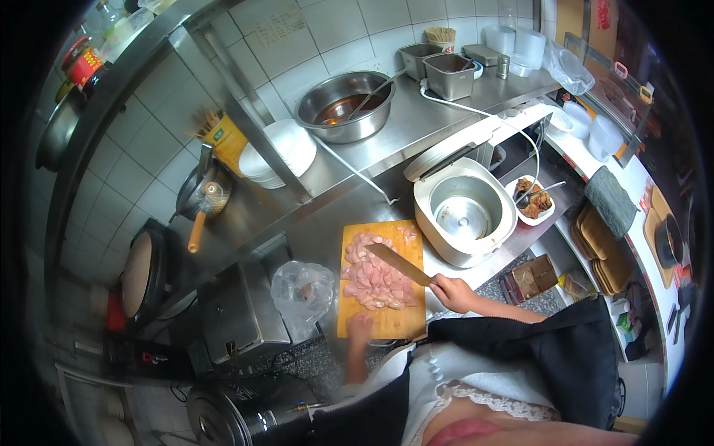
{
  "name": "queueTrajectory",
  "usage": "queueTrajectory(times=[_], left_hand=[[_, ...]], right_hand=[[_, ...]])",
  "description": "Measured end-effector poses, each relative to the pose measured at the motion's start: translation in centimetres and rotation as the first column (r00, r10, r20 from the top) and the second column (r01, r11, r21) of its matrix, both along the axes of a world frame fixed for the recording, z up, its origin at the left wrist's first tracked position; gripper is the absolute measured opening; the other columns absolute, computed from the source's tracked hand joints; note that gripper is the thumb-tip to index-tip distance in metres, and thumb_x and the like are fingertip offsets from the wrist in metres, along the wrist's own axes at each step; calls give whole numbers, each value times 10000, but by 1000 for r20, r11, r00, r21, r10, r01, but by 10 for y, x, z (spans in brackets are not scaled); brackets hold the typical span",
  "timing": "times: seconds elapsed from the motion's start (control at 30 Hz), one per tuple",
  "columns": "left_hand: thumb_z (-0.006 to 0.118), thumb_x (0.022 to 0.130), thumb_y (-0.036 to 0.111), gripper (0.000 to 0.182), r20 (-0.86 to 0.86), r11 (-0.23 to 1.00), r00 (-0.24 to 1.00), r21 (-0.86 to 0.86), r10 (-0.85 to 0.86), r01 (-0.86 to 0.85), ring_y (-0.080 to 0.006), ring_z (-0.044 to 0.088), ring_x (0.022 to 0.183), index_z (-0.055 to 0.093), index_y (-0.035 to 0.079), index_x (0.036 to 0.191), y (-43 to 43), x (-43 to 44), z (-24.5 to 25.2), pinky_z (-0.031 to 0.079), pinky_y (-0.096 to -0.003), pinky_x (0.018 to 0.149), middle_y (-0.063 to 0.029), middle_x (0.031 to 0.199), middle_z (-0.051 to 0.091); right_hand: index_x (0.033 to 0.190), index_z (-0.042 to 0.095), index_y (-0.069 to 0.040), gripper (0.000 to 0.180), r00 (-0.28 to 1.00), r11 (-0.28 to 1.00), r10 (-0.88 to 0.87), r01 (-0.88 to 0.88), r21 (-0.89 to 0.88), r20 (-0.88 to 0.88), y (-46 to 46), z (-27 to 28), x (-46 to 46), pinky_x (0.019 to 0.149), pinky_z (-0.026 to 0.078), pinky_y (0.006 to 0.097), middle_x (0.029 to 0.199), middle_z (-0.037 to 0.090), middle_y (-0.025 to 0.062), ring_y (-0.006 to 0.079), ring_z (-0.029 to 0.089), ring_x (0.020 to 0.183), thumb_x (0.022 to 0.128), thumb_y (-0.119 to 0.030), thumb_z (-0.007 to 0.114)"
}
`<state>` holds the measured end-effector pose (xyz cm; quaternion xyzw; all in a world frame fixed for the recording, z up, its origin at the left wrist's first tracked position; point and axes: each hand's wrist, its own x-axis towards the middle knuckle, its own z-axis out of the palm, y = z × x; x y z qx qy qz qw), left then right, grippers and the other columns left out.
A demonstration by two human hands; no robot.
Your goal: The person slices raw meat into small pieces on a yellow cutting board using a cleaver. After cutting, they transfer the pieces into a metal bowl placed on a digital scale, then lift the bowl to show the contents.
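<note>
A cleaver (pixel 403 266) is gripped by its handle in my right hand (pixel 450 294). Its blade slants to the upper left, above the cut pieces of raw, pale pink meat, probably chicken (pixel 379 281). This meat covers much of a bamboo cutting board (pixel 382 329), and a few smaller bits lie by the board's far right corner. My left hand (pixel 360 327) is at the near left part of the board with its fingers curled in, and nothing shows in it. A clear plastic bag (pixel 303 295), partly crumpled, sits just left of the board.
An open rice cooker (pixel 466 209) with a bare inner pot stands right of the board, beside a dish of dark cooked food (pixel 534 200). On the raised shelf are a steel basin of brown liquid (pixel 346 106) and white plates (pixel 279 150). A metal post (pixel 245 117) rises at left.
</note>
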<state>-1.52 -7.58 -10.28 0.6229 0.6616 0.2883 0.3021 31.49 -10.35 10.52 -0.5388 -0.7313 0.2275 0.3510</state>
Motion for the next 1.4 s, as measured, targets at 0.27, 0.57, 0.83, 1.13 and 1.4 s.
queueTrajectory(times=[0.27,0.57,0.83,1.13,1.4], left_hand=[[712,721,216,328,84,1000,996,21,-15,14,-306,631,824,658,-11,951,1,2,9,502,-398,766,-171,876,652],[712,724,225,326,47,1000,999,15,4,-5,-308,625,828,657,-3,950,0,3,11,500,-405,766,-166,873,646],[705,741,228,337,58,1000,998,-7,3,-3,-305,618,879,645,-1,980,-1,2,11,494,-402,801,-175,929,635],[708,744,231,346,48,1000,999,-29,7,-6,-298,597,888,635,1,992,0,2,9,486,-398,806,-167,946,612],[710,736,213,339,41,999,999,-36,23,-21,-299,593,829,631,-4,984,-3,3,11,487,-395,777,-161,904,605]], right_hand=[[950,506,-88,119,1000,998,15,-14,-54,11,-2,7,0,576,476,473,748,605,186,417,594,664,930,-201,540],[967,506,-87,136,1000,993,23,-21,-112,13,-3,8,-1,598,487,472,781,615,192,420,600,692,935,-216,533],[956,534,-78,137,1000,995,7,-8,-96,-11,-5,10,-2,603,493,471,780,618,198,422,604,695,926,-211,552],[918,544,-41,95,998,996,-4,9,86,-66,-4,13,-3,570,493,395,709,610,158,341,620,620,919,-133,568],[915,530,-13,95,998,990,-55,56,132,-9,1,24,-5,584,503,388,722,624,158,331,633,631,903,-95,577]])
